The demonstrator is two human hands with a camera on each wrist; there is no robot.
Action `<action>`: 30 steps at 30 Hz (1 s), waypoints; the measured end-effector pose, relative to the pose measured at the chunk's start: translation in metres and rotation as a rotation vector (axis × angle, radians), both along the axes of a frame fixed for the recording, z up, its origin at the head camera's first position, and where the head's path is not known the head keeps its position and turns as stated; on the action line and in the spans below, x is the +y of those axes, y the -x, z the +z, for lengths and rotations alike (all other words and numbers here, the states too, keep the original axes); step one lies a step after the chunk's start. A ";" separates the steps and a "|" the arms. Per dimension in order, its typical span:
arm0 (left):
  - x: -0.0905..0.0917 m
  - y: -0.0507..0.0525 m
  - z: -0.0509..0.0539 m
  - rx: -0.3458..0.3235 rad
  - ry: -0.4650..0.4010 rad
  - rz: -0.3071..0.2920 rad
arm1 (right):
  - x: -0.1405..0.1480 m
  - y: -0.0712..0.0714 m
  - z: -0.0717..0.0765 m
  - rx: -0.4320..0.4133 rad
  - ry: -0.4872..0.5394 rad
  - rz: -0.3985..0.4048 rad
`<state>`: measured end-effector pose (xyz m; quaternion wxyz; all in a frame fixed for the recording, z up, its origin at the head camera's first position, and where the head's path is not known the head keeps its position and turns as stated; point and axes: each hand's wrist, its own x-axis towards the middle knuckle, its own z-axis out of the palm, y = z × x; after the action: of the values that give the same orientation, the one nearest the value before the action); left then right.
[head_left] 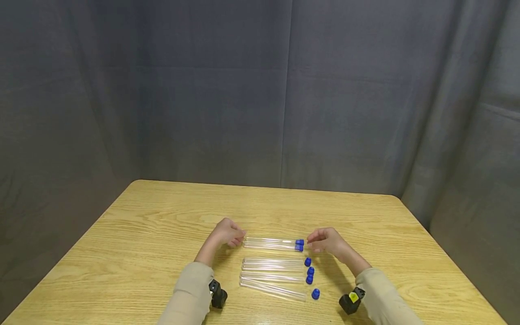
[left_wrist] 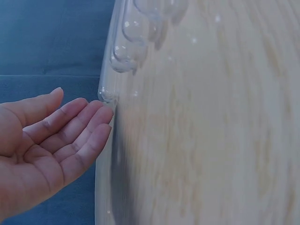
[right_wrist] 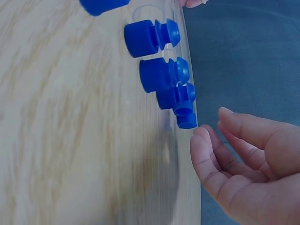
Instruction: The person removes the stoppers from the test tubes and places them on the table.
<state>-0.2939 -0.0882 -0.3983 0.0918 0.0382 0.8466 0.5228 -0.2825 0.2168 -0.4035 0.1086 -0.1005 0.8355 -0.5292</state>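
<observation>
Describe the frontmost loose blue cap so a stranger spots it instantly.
The wooden table holds clear tubes with loose blue caps near their right ends. Find the slanted tube at the front; the blue cap sits just past its right end. Unlike the other loose caps, it stands apart, lowest in the head view and farthest right.

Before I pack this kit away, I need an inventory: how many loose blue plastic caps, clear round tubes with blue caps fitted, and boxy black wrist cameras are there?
Loose blue plastic caps: 4
Clear round tubes with blue caps fitted: 2
Boxy black wrist cameras: 2
Total: 8
</observation>
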 end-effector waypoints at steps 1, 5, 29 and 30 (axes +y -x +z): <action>0.000 0.000 0.000 -0.001 0.001 -0.004 | 0.000 0.000 0.000 -0.003 0.000 0.001; 0.001 0.000 0.000 -0.012 0.013 -0.012 | 0.002 0.000 0.000 -0.004 0.001 0.015; 0.011 -0.004 -0.006 -0.014 0.227 -0.050 | 0.008 -0.002 -0.004 -0.021 0.057 0.079; 0.011 -0.004 -0.007 -0.013 0.240 -0.049 | 0.009 -0.002 -0.005 -0.022 0.061 0.082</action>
<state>-0.2895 -0.0769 -0.4048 0.1141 0.0441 0.9013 0.4155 -0.2807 0.2256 -0.4084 0.1361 -0.1320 0.8130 -0.5505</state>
